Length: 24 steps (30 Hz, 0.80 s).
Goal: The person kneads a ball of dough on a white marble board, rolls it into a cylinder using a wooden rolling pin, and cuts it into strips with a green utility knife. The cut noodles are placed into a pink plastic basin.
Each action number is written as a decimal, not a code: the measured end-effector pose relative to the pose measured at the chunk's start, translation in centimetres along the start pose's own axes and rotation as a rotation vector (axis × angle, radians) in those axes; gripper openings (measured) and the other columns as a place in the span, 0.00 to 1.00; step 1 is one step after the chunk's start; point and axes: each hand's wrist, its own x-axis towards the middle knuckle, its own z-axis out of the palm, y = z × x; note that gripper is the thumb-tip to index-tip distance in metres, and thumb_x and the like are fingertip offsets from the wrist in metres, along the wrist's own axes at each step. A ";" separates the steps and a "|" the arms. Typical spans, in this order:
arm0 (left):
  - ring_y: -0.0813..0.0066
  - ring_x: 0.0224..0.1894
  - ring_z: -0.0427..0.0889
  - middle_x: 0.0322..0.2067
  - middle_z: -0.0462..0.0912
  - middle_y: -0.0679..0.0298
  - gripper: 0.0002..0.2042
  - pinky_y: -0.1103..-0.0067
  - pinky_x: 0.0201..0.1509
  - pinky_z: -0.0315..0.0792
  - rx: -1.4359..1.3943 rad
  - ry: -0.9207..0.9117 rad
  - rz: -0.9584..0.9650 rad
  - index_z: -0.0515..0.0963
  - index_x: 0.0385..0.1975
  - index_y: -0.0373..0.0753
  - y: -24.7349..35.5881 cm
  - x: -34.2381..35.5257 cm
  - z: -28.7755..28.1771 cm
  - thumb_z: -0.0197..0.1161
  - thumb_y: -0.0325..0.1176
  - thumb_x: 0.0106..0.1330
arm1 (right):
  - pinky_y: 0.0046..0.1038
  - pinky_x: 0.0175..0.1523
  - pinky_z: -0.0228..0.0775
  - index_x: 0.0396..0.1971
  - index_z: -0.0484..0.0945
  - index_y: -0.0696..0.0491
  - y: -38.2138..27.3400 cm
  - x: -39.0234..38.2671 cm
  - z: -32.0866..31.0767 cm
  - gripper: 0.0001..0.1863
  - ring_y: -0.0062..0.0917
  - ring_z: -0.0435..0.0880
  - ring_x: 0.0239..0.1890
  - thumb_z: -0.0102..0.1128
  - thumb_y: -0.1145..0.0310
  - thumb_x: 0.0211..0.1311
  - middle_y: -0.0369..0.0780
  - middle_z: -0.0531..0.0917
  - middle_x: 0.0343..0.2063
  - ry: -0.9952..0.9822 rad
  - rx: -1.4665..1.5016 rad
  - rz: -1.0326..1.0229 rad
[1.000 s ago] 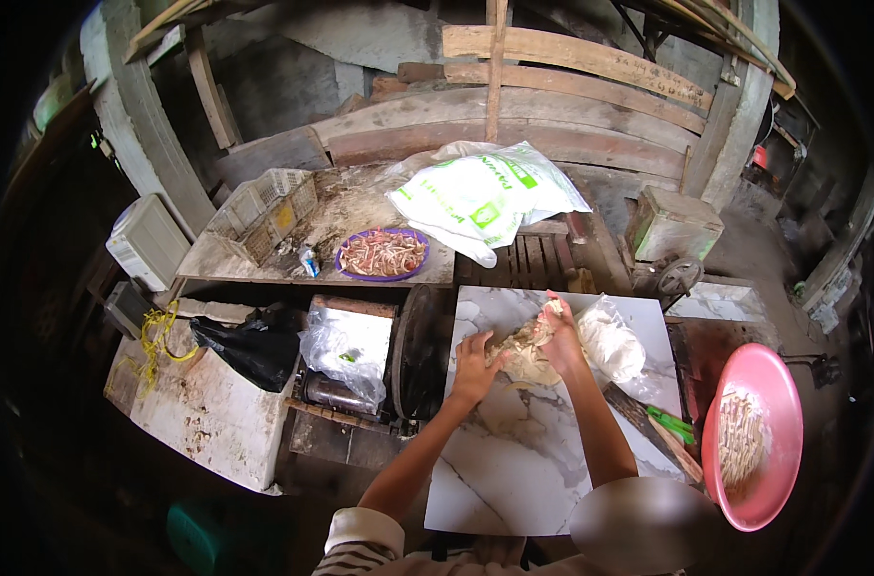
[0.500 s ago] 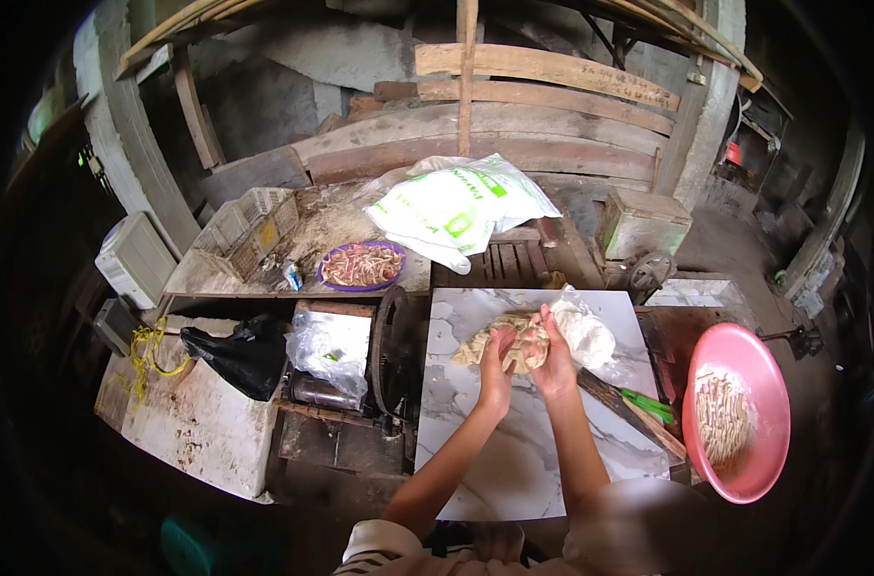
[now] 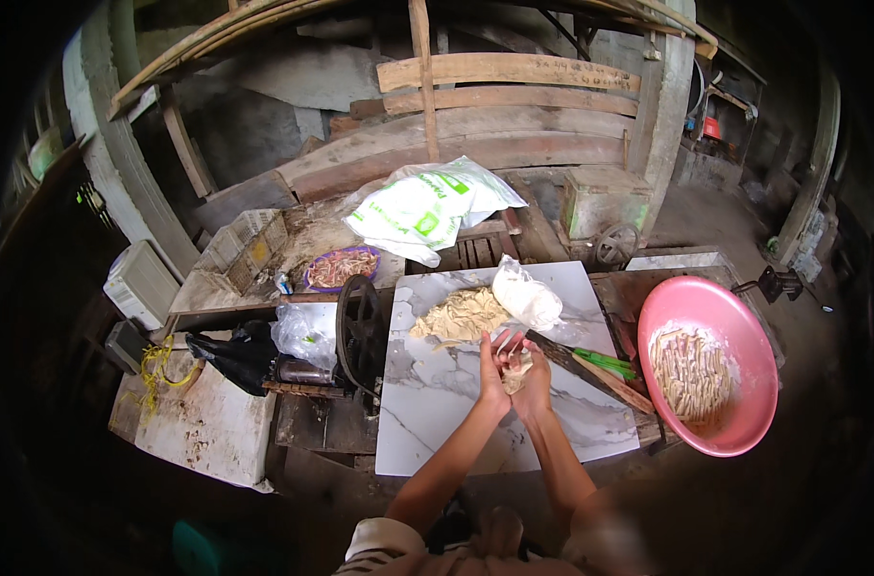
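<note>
Item under inspection: a small dough piece (image 3: 515, 375), just below and right of the centre of the frame, held between my two hands above the marble-patterned board (image 3: 427, 418). My right hand (image 3: 536, 380) is cupped, its fingers curled around the piece. My left hand (image 3: 494, 376) stands beside it with fingers mostly straight and pointing up; I cannot tell whether its palm presses on the dough.

Handling, in my judgement: light, soft and pliable, probably a little tacky, liable to stretch or tear if pinched at a thin edge. Best hold is broad, across the thickest part, with palms and flat fingers.

The larger dough mass (image 3: 456, 315), upper middle of the board, looks lumpy and irregular. I judge it heavier and apt to sag; support it from beneath with both hands. A white plastic bag (image 3: 526, 296) lies just beside it, to the right.
</note>
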 end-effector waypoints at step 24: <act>0.81 0.21 0.68 0.18 0.67 0.74 0.16 0.82 0.26 0.65 -0.268 -0.286 -0.073 0.68 0.23 0.47 2.1 -4.7 -7.0 0.52 0.50 0.68 | 0.27 0.57 0.61 0.50 0.69 0.55 1.5 -5.7 1.9 0.17 0.26 0.71 0.51 0.37 0.61 0.72 0.42 0.72 0.47 -0.188 -0.683 -0.360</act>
